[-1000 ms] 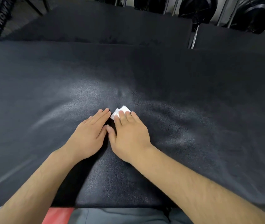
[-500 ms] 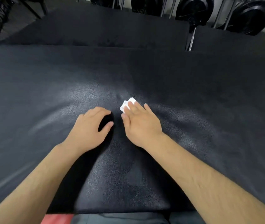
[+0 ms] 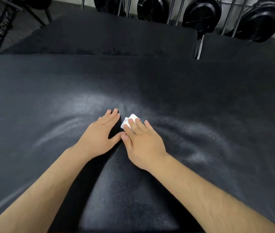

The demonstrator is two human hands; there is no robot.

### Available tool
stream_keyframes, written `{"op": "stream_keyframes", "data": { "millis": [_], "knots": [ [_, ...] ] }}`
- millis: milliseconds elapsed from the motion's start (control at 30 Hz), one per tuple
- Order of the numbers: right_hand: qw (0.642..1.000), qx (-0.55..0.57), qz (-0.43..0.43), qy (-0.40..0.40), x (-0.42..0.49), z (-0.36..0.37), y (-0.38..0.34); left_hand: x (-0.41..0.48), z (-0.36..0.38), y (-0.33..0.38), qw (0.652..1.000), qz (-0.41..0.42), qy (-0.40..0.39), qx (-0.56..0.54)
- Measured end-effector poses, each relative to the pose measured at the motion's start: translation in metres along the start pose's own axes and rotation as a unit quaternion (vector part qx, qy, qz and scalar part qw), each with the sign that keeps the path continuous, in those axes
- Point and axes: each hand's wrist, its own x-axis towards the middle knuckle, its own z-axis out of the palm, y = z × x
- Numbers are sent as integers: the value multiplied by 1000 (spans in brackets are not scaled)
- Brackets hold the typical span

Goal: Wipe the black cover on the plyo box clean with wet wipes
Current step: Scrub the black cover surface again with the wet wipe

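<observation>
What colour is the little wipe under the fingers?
White. The wet wipe under the right hand shows clearly in the head view.

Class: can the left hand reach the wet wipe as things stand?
Probably only its exposed edge: the left hand lies flat beside the wet wipe, but fingers of the right hand cover the rest.

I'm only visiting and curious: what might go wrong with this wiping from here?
The right hand pins the small wipe under flat fingers, so it might slip out or bunch up. The left hand rests on the cover right beside it and may smudge the wiped patch. The cover is wide, so far parts could get missed.
</observation>
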Motion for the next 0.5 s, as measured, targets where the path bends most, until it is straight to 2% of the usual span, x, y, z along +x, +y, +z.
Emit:
{"op": "stream_keyframes", "data": {
  "millis": [167,333,500],
  "knots": [
    [1000,-10,-6,-21,54,-12,9,0,-1,0,998,-5,20,-55],
    [996,-87,26,-20,17,-6,-8,-1,-3,0,996,-35,22,-74],
    [998,-56,19,-32,40,-12,6,1,-1,-2,998,-25,22,-61]
  ]
}}
